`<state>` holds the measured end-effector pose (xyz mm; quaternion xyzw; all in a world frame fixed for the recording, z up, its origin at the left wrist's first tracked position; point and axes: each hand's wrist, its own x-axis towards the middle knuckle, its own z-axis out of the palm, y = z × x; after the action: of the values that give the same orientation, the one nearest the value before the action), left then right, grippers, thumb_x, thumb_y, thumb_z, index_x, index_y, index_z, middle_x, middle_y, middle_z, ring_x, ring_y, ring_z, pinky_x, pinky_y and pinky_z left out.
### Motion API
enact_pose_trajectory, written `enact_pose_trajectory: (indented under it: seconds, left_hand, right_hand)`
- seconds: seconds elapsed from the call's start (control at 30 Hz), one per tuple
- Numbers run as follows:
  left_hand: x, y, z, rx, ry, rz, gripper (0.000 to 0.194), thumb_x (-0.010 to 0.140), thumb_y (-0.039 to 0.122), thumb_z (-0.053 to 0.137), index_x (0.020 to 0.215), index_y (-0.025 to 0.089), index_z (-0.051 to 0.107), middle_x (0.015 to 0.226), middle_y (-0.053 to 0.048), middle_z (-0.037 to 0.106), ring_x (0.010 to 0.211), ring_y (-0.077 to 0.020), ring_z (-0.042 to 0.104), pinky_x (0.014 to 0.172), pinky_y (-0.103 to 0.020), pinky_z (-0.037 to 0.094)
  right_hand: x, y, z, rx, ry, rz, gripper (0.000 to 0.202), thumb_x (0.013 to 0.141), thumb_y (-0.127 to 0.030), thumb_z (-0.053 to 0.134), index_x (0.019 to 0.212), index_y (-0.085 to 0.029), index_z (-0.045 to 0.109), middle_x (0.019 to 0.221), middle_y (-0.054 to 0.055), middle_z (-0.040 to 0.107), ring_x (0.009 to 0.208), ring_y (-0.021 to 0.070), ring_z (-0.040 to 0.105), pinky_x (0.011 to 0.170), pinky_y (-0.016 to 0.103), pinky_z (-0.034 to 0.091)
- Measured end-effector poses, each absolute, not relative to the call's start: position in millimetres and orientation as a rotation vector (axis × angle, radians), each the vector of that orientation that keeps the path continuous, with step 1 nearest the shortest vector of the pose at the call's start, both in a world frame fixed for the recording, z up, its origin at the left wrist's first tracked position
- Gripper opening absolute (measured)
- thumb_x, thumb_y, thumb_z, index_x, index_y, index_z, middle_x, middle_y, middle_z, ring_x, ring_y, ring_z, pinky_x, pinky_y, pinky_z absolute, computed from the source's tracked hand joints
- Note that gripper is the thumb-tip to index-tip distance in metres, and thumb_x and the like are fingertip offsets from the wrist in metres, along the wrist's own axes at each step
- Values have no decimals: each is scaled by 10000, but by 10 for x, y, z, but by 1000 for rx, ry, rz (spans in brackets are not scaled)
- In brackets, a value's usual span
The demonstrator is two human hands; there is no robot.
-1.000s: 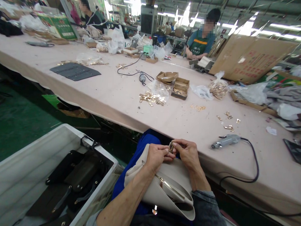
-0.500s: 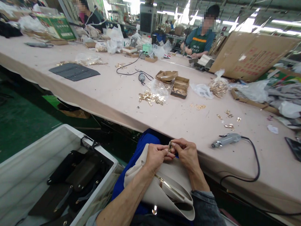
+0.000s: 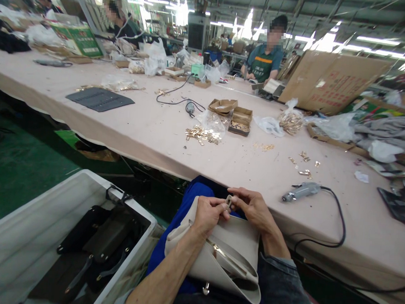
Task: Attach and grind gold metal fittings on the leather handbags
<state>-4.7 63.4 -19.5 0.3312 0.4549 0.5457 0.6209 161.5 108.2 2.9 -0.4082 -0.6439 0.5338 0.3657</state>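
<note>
A cream handbag (image 3: 241,233) lies across my lap, with its gold zipper (image 3: 220,251) and open pocket toward me. At its far edge both hands meet around a small gold rectangular metal frame (image 3: 228,200). My left hand (image 3: 207,215) is closed, thumb and fingers pinching the frame's lower left side by the bag's edge. From the right, my right hand (image 3: 255,211) pinches the same frame between thumb and forefinger. Whether the frame is fixed to the bag is hidden by the fingers. A gold turn-lock stud (image 3: 206,288) hangs at the bag's near side.
On the table (image 3: 156,141) lie a gold fittings pile (image 3: 203,135), a box of small parts (image 3: 240,122) and an electric screwdriver (image 3: 300,192) with a black cable. A white bin (image 3: 85,176) holding dark bags stands at my left. A co-worker (image 3: 265,61) stands across the table.
The frame is turned so its rectangular opening shows more clearly. My right wrist has shifted slightly right, and the view has moved a little.
</note>
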Motion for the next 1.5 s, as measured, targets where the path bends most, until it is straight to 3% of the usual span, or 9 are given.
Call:
enact_pose_trajectory:
  seconds: [0.1,0.23,0.33,0.57,0.97,1.3,1.5]
  left_hand:
    - [-74,588,-124,740,927,1232,233,693,256,784,811,60,824,534,-72,675,433,-130,566,490,-245,481]
    - [-93,529,-53,717,870,1204,262,655,272,811,798,53,818,526,-75,666,439,-139,568,485,-256,478]
    - [-99,510,-37,701,866,1204,261,634,266,806,780,51,816,531,-78,670,428,-139,568,475,-259,487]
    - [-98,522,-71,678,866,1266,222,633,231,772,760,55,819,503,-66,657,411,-131,554,454,-247,495]
    - [-66,497,-128,695,927,1273,212,665,266,798,719,61,808,547,-97,691,423,-138,583,464,-240,498]
    - [-44,537,-261,521,979,1291,272,638,309,843,729,57,797,552,-83,678,432,-128,582,463,-230,492]
    - [21,537,-313,465,1025,1301,286,598,314,865,703,61,782,518,-68,653,422,-128,562,462,-238,477]
  right_hand:
    - [1718,1083,247,-967,-1821,1472,307,916,-426,703,1096,-182,750,901,44,652,687,147,617,655,278,506]
    - [1732,1052,421,-937,-1877,1533,312,908,-467,703,988,-167,737,868,45,647,671,147,581,631,264,478]
    - [1704,1046,421,-921,-1893,1548,316,908,-474,701,954,-163,729,856,45,642,677,152,582,644,266,479]
    - [1670,1066,285,-907,-1898,1553,357,921,-451,691,1146,-180,750,929,64,662,700,157,605,669,289,507]
    - [1650,1191,377,-881,-1960,1722,402,877,-522,717,988,-141,779,850,66,664,644,147,565,632,266,475]
    - [1573,1069,169,-968,-2001,1471,362,994,-401,590,1275,-207,711,931,42,602,735,139,589,677,260,494]
    - [1518,1018,141,-1047,-2211,1163,314,1024,-316,497,1189,-187,730,908,51,605,748,147,586,686,260,469]
